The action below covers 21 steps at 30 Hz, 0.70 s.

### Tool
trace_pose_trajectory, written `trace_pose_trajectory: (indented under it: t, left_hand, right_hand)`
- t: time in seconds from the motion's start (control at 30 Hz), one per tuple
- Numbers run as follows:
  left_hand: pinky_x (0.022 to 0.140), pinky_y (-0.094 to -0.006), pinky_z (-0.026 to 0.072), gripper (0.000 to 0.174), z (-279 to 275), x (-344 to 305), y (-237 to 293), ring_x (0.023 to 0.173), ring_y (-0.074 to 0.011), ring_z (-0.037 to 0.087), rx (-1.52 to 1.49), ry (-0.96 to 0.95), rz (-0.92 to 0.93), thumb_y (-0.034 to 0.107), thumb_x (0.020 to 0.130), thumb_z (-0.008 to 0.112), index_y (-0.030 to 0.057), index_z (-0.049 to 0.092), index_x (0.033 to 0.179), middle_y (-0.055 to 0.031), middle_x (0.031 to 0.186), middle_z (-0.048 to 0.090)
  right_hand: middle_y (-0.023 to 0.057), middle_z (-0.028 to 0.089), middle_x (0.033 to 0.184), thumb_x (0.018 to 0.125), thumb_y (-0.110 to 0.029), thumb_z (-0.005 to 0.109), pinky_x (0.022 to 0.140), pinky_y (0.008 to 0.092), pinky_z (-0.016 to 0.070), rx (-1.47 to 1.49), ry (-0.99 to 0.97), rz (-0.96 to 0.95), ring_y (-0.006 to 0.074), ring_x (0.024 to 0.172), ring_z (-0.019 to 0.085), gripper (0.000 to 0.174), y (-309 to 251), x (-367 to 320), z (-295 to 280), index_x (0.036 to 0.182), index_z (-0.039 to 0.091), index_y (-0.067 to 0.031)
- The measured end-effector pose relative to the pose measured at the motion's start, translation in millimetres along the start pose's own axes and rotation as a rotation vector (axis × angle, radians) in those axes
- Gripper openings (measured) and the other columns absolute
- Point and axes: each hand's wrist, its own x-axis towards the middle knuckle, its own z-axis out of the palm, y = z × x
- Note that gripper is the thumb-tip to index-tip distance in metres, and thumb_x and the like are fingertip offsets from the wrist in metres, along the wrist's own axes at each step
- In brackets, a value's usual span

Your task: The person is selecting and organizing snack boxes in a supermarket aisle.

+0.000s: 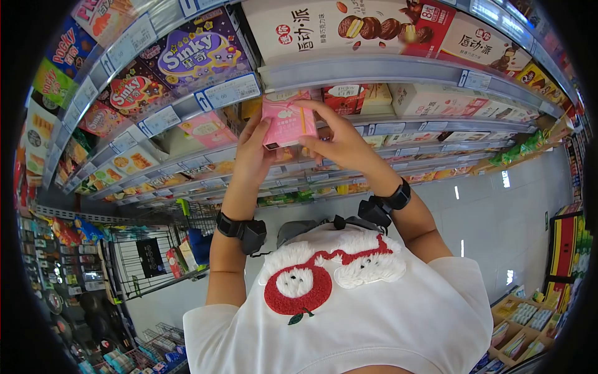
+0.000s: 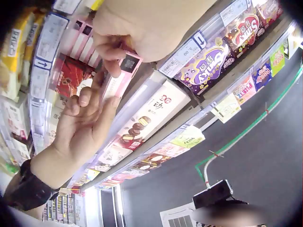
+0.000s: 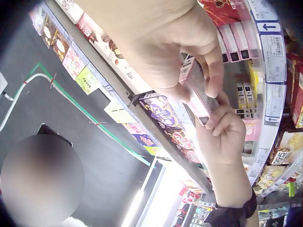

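Note:
A small pink box [image 1: 288, 123] is held up between both hands in front of a store shelf. The left hand [image 1: 252, 148] grips its left side, thumb on the face. At the right side, the right hand [image 1: 342, 140] pinches it with thumb and fingers. In the left wrist view the box [image 2: 118, 80] shows a narrow side with a dark square code, and the right hand [image 2: 83, 127] is across from the near left hand [image 2: 137, 28]. The right wrist view shows the box [image 3: 196, 92] between the right hand [image 3: 165, 42] and the left hand [image 3: 225, 135].
Purple Sinky boxes [image 1: 199, 53] and large white snack boxes [image 1: 349, 31] fill the upper shelf. Similar pink boxes [image 1: 208, 129] stand on the shelf below, behind the hands. A wire shopping cart [image 1: 140, 262] is at the lower left, with tiled floor [image 1: 479, 206] at the right.

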Motion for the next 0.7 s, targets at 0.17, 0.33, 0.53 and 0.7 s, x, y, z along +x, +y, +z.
trace_pose_trajectory:
  t: [0.17, 0.33, 0.53, 0.7]
  left_hand:
    - [0.042, -0.0185, 0.0361, 0.043, 10.8, 14.8, 1.5, 0.06, -0.0082, 0.052, -0.031, 0.137, -0.026, 0.023, 0.091, 0.053, 0.0083, 0.043, 0.13, -0.0026, 0.098, 0.06]
    - [0.044, -0.018, 0.0311, 0.056, -15.5, 29.3, -2.2, 0.057, -0.006, 0.045, 0.203, -0.254, 0.104, 0.006, 0.084, 0.061, 0.0055, 0.035, 0.134, -0.0035, 0.095, 0.057]
    - [0.043, -0.02, 0.03, 0.044, -12.2, 49.1, -5.5, 0.053, -0.0054, 0.043, 0.309, -0.135, 0.141, 0.006, 0.082, 0.063, -0.0013, 0.043, 0.121, -0.004, 0.09, 0.057]
    - [0.042, -0.0209, 0.0307, 0.034, -16.2, 66.8, -4.9, 0.051, -0.0055, 0.043, 0.433, -0.138, 0.135, 0.008, 0.083, 0.064, -0.0023, 0.048, 0.111, -0.0026, 0.081, 0.056]
  right_hand:
    - [0.0029, 0.057, 0.086, 0.085, -0.006, 0.06, 0.049, 0.0211, 0.0457, 0.01, 0.106, 0.039, 0.0064, 0.059, 0.054, 0.05, 7.5, 10.1, -1.2, 0.131, 0.041, -0.0097]
    - [0.0057, 0.06, 0.072, 0.084, -0.009, 0.062, 0.047, 0.0222, 0.0454, -0.005, 0.265, -0.015, 0.0093, 0.052, 0.057, 0.048, 23.2, 18.7, -0.1, 0.128, 0.042, -0.0081]
    - [0.0127, 0.064, 0.068, 0.083, -0.01, 0.062, 0.047, 0.0269, 0.046, -0.185, 0.608, -0.199, 0.0168, 0.051, 0.062, 0.034, 36.1, 31.2, 7.1, 0.106, 0.04, -0.0001]
    - [0.0115, 0.064, 0.071, 0.085, -0.007, 0.061, 0.049, 0.0243, 0.0492, -0.374, 0.691, -0.245, 0.0138, 0.057, 0.065, 0.025, 52.8, 41.8, 3.4, 0.095, 0.039, 0.0005]
